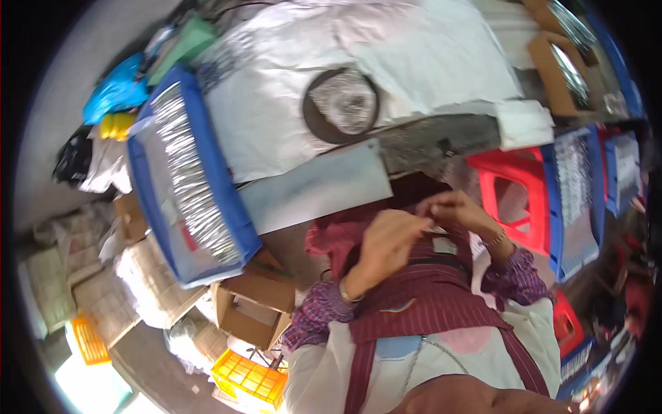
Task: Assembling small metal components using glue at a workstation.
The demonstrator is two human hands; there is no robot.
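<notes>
My left hand (387, 243) and my right hand (460, 210) come together above my lap, in front of a dark red striped apron (420, 314). The fingers of both are bent and closed, with the fingertips meeting. Whatever is pinched there is too small or hidden to make out. Ahead of them on a white cloth (269, 103) stands a round dark tray (318, 124) with a heap of small shiny pieces (348, 100). Between tray and hands lies a pale flat board (324, 185) at the table's near edge.
At the left a blue crate (219, 176) holds a row of silvery strips (189, 172). A red stool (488, 183) and another blue crate (598, 200) stand at the right. Cardboard boxes (252, 307) and a yellow-orange basket (248, 379) sit at lower left.
</notes>
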